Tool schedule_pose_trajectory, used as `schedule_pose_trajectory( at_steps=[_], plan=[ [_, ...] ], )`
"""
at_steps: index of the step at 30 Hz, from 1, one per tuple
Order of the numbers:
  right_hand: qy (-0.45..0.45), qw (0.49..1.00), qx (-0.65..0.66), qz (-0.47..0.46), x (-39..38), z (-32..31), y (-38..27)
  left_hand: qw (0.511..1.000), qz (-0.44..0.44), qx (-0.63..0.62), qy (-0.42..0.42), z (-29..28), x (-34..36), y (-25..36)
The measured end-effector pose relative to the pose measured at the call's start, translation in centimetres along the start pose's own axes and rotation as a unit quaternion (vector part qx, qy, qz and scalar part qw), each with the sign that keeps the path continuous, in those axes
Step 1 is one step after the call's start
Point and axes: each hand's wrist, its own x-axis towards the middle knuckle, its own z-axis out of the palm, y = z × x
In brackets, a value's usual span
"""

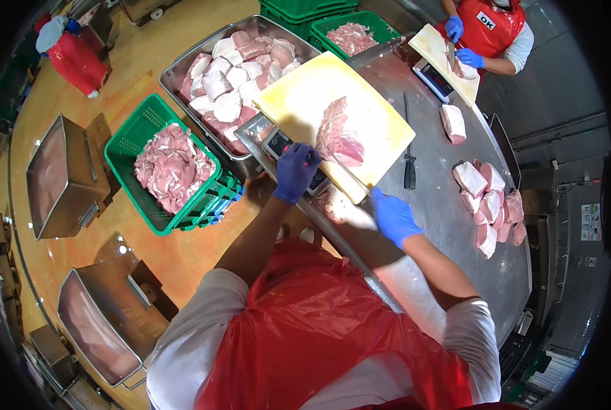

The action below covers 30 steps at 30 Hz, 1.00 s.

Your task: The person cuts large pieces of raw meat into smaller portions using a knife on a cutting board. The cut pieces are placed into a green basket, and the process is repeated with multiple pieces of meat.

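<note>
My left hand [296, 172], in a blue glove, is over the scale [278, 142] at the near left edge of the board. Its fingers are bent together; whatever they hold, if anything, is hidden. The gloved right hand [395, 217] is closed at the board's near corner around what looks like a knife [352, 176]. That blade points up and left toward the meat; its handle is covered by my fingers. On the pale cutting board [380, 140] lies a large pink piece of meat [343, 133]. A second knife [409, 164] with a black handle rests on the table right of the board.
A steel tub [175, 75] of meat chunks stands beyond my left hand. Green crates [124, 147] hold meat trimmings. Meat pieces [490, 201] lie on the steel table [449, 260] at right. A co-worker [490, 34] cuts at far right; another person [73, 58] stands far left.
</note>
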Motion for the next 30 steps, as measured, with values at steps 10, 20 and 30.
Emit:
schedule_pose_trajectory(
  at_steps=[10,20,30],
  plan=[
    [0.140,0.989,0.054,0.013,0.3,-2.5,-2.3,0.999,-0.018,0.018,-0.023,0.8,1.0,2.0],
    [0.125,0.991,0.009,-0.054,4.8,1.1,-3.3,0.997,-0.054,-0.030,0.056,-1.3,0.2,-1.7],
    [0.213,0.932,0.251,0.153,-7.4,0.5,6.3,0.860,-0.268,0.401,-0.163,-24.1,-0.5,-21.9]
  ],
)
